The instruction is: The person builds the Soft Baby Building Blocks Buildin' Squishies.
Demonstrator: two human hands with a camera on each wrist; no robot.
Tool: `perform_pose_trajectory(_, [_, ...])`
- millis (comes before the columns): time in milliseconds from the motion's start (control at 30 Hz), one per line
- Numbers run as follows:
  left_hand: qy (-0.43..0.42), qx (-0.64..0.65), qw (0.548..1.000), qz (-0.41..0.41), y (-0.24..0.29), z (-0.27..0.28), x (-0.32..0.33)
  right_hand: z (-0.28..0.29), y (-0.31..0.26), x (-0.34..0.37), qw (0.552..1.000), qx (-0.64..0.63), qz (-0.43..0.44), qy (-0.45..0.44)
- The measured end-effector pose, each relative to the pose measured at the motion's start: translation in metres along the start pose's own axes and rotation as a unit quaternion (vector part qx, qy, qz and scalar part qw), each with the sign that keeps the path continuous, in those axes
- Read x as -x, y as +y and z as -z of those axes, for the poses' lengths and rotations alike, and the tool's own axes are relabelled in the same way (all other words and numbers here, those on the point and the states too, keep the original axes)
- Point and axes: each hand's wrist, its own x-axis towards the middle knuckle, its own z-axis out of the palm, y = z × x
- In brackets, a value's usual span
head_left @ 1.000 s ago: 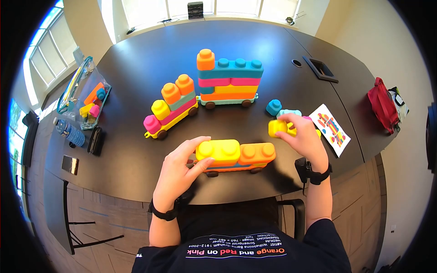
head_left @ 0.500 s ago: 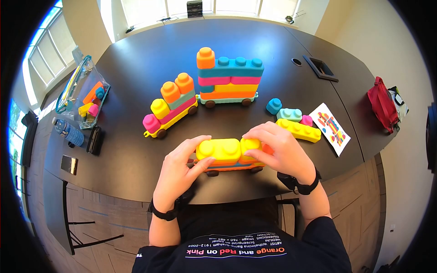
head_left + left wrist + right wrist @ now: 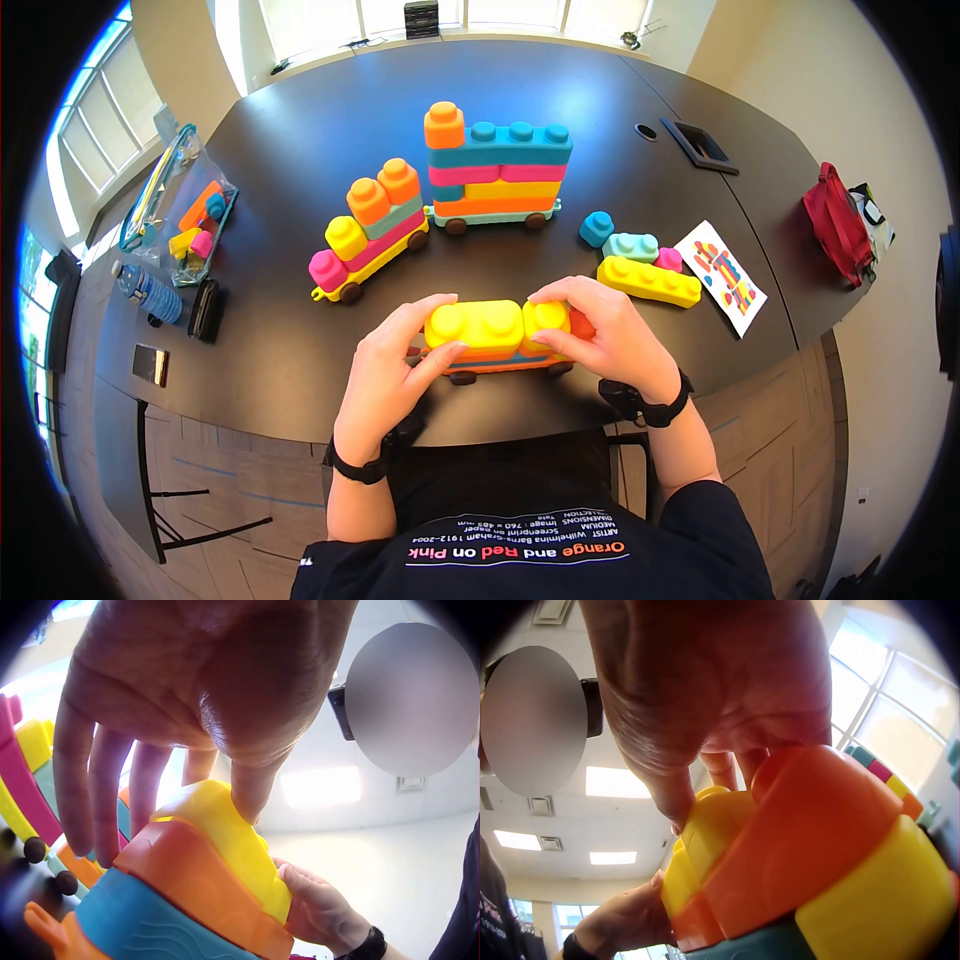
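Note:
A wheeled car of stacked blocks stands at the table's near edge. My left hand (image 3: pixel 392 368) grips the long yellow block (image 3: pixel 476 326) on its top left, thumb on the near side and fingers beyond. Beside that block, my right hand (image 3: pixel 622 338) pinches a small yellow block (image 3: pixel 546 320) on top of an orange block (image 3: pixel 802 832). Under the long yellow block, the left wrist view shows an orange block (image 3: pixel 196 881) and a blue one (image 3: pixel 150 919).
Behind stand a low stepped car (image 3: pixel 375 240) and a taller one (image 3: pixel 500 175). To the right lie a blue block (image 3: pixel 597 229), a long yellow block (image 3: pixel 648 281), pink and pale teal blocks and a printed sheet (image 3: pixel 722 277). A clear bag (image 3: pixel 190 200) and bottle (image 3: pixel 147 292) are left.
My right hand has moved left from the loose blocks, bringing the small yellow block onto the car beside the long yellow one. My left hand keeps its grip.

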Motion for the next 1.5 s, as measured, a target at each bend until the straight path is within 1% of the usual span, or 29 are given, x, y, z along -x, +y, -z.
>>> perform_pose_trajectory(100, [0.004,0.0,1.0,0.0,-0.001,0.0,0.0,-0.001,0.001,0.002,1.0,0.007,-0.006,-0.014])
perform_pose_trajectory(200, [0.004,-0.001,1.0,0.001,-0.001,0.0,0.0,-0.005,0.002,0.001,1.0,-0.013,-0.014,0.008])
perform_pose_trajectory(300, [-0.001,0.007,1.0,0.009,-0.002,0.002,0.001,-0.007,0.004,0.002,1.0,-0.011,0.007,0.019])
perform_pose_trajectory(400, [-0.002,0.006,1.0,0.016,-0.003,0.003,0.001,-0.006,0.004,0.001,1.0,-0.006,0.01,0.006])
perform_pose_trajectory(467, [-0.002,0.013,1.0,0.018,-0.002,0.002,0.001,0.001,0.003,0.0,0.999,0.022,-0.004,-0.037])
perform_pose_trajectory(567, [-0.005,0.005,1.0,0.014,-0.003,0.003,0.0,0.022,0.012,-0.007,0.998,-0.009,-0.02,-0.052])
perform_pose_trajectory(600, [-0.004,0.004,1.0,0.013,-0.002,0.004,0.0,0.033,0.013,-0.012,0.999,0.007,-0.036,-0.02])
perform_pose_trajectory(667, [-0.029,-0.004,0.999,0.034,0.001,0.007,0.0,0.056,0.019,-0.022,0.993,0.101,-0.056,0.019])
perform_pose_trajectory(733, [-0.026,-0.003,0.999,0.028,0.0,0.007,0.001,0.071,0.049,-0.032,0.978,0.185,-0.088,0.031])
perform_pose_trajectory(767, [-0.024,-0.002,0.999,0.021,0.0,0.006,0.001,0.078,0.073,-0.035,0.968,0.233,-0.088,0.022])
perform_pose_trajectory(800, [-0.024,-0.002,0.999,0.021,0.0,0.006,0.0,0.081,0.091,-0.039,0.968,0.234,-0.089,0.023])
perform_pose_trajectory(833, [-0.024,-0.001,1.0,0.02,-0.001,0.006,0.0,0.082,0.106,-0.043,0.939,0.323,-0.115,-0.007])
perform_pose_trajectory(867, [-0.023,-0.001,1.0,0.02,-0.001,0.006,0.0,0.081,0.118,-0.046,0.901,0.409,-0.139,-0.036])
perform_pose_trajectory(900, [-0.023,-0.001,1.0,0.02,-0.001,0.006,0.0,0.077,0.129,-0.048,0.901,0.409,-0.138,-0.037])
perform_pose_trajectory(967, [-0.024,-0.005,0.999,0.023,-0.001,0.006,0.0,0.07,0.142,-0.054,0.873,0.458,-0.149,-0.073])
perform_pose_trajectory(1000, [-0.023,-0.005,0.999,0.024,-0.001,0.006,0.0,0.069,0.148,-0.058,0.874,0.458,-0.148,-0.073])
perform_pose_trajectory(1067, [-0.022,-0.002,0.999,0.025,-0.001,0.006,0.0,0.067,0.152,-0.067,0.838,0.479,-0.211,-0.153])
perform_pose_trajectory(1100, [-0.022,-0.003,0.999,0.025,-0.001,0.006,0.001,0.069,0.154,-0.069,0.839,0.478,-0.211,-0.152])
perform_pose_trajectory(1167, [-0.019,0.0,0.999,0.026,0.0,0.006,0.001,0.072,0.153,-0.072,0.879,0.397,-0.225,-0.14])
perform_pose_trajectory(1200, [-0.02,0.0,0.999,0.026,0.0,0.006,0.001,0.072,0.152,-0.07,0.879,0.397,-0.226,-0.139])
perform_pose_trajectory(1267, [-0.023,-0.002,0.999,0.033,-0.001,0.007,0.001,0.073,0.133,-0.067,0.914,0.339,-0.216,-0.061])
perform_pose_trajectory(1300, [-0.023,-0.002,0.999,0.033,-0.001,0.007,0.001,0.073,0.126,-0.064,0.914,0.339,-0.216,-0.061])
perform_pose_trajectory(1333, [-0.022,-0.001,0.999,0.03,-0.001,0.007,0.001,0.074,0.12,-0.06,0.955,0.22,-0.199,-0.015])
perform_pose_trajectory(1367, [-0.021,0.001,0.999,0.028,-0.001,0.007,0.001,0.074,0.113,-0.054,0.979,0.097,-0.179,0.031])
perform_pose_trajectory(1400, [-0.021,0.002,0.999,0.028,-0.001,0.007,0.001,0.074,0.102,-0.047,0.979,0.097,-0.179,0.03])
perform_pose_trajectory(1467, [-0.022,0.002,0.999,0.03,-0.001,0.007,0.0,0.073,0.077,-0.029,0.986,-0.066,-0.144,0.055])
perform_pose_trajectory(1500, [-0.022,0.002,0.999,0.03,-0.001,0.006,0.0,0.07,0.068,-0.019,0.984,-0.096,-0.135,0.059])
